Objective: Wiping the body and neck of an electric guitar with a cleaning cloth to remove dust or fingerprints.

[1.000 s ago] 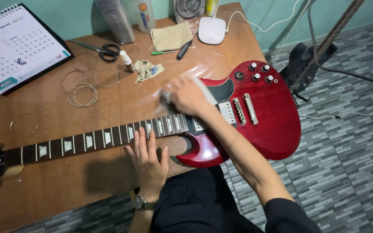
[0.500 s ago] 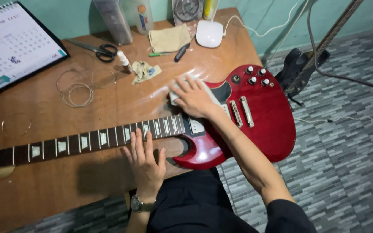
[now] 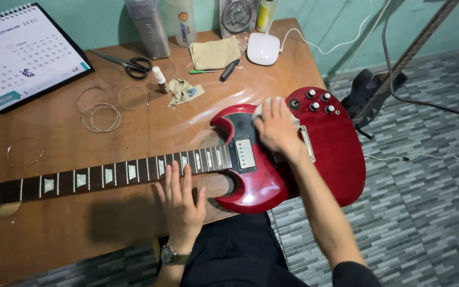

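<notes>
A red electric guitar [image 3: 336,154] without strings lies flat across a brown wooden table [image 3: 54,223], neck [image 3: 112,174] pointing left. My right hand [image 3: 276,126] presses a pale cloth [image 3: 261,108] onto the guitar body between the pickups, just left of the black knobs [image 3: 317,101]. My left hand [image 3: 180,204] lies flat and open on the table, fingers touching the lower edge of the neck near the body. A watch sits on that wrist.
Coiled strings [image 3: 101,109], scissors [image 3: 128,64], a small bottle [image 3: 159,78], a crumpled rag [image 3: 184,91], a folded tan cloth [image 3: 214,52], a black pen [image 3: 229,69], a white round device [image 3: 263,48] and a desk calendar [image 3: 19,53] lie behind. Another guitar [image 3: 378,87] leans at right.
My right hand with the cloth has slid from the neck joint toward the right across the guitar body. The left hand has stayed at the neck.
</notes>
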